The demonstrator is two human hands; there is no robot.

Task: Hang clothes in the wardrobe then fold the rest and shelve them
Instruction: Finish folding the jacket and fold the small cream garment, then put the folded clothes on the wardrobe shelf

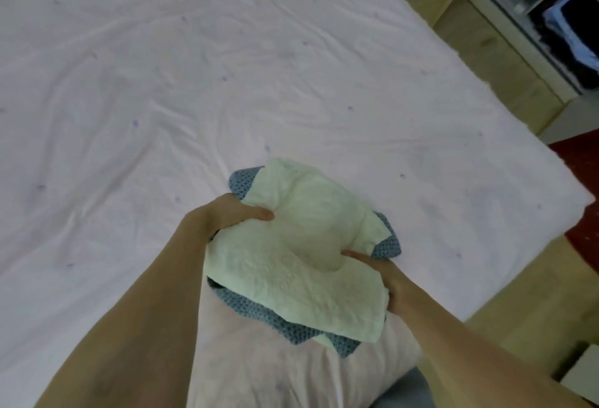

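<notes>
A folded pale green towel (301, 245) lies on top of a folded blue patterned cloth (241, 180), whose edges stick out around it, low in the middle of the view. My left hand (233, 213) grips the stack's left edge, thumb on top of the towel. My right hand (385, 281) grips the right edge, thumb pressed into the towel. The fingers of both hands are hidden under the cloth. The stack sits just over the near part of the bed (162, 83).
The bed has a wrinkled pale pink sheet with small purple dots. Its wooden frame (505, 304) runs along the right side. An open wardrobe (570, 28) with dark and blue folded clothes stands at the top right. A red rug (580, 167) lies by the bed's corner.
</notes>
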